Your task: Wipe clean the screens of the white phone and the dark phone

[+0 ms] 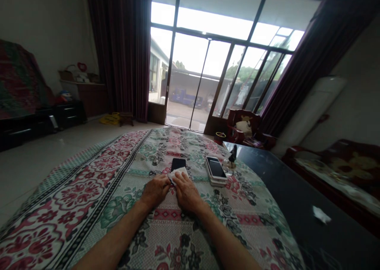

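A dark smartphone (179, 163) lies on the flowered tablecloth (166, 226) in front of me. My left hand (155, 190) is closed at the phone's near left edge, fingers pinched on it. Under the fingers of my right hand (187, 191) is a crumpled white tissue (177, 173), pressed against the phone's screen. Tissue and hands cover the lower part of the phone. Just to the right sits a small stack of flat white phones or boxes (216, 171), the top one with a dark screen facing up.
Past the stack stands a small dark figurine (233, 156) on a clear base. A black table (267, 183) adjoins on the right, with another crumpled white tissue (321, 214) on it. Wooden seats (246, 127) and glass doors (190, 84) are farther back.
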Tool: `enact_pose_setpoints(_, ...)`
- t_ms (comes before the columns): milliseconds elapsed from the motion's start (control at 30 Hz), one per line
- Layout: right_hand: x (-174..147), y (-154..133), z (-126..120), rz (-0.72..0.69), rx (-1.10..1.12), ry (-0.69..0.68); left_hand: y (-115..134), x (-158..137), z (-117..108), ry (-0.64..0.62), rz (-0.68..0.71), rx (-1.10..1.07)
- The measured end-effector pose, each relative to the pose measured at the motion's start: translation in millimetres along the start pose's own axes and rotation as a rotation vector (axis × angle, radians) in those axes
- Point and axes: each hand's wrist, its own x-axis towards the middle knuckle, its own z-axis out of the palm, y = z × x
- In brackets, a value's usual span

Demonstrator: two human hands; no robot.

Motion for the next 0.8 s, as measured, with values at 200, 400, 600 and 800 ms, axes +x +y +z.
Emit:
enact_pose_setpoints(200,-6,-5,-2,0.001,0.006,-0.012,0,0,0,-0.007,-0.014,-0.002)
enact_pose_setpoints(400,16,3,-4,0.017,-0.025,-0.025,3,1,-2,-0.005,0.000,0.009)
enact_pose_setpoints(600,53,22,0,0.053,-0.087,-0.066,4,2,-3,-0.003,0.003,0.001)
enact_pose_setpoints(800,84,36,8,0.089,-0.128,-0.083,6,3,-6,-0.013,-0.011,0.017)
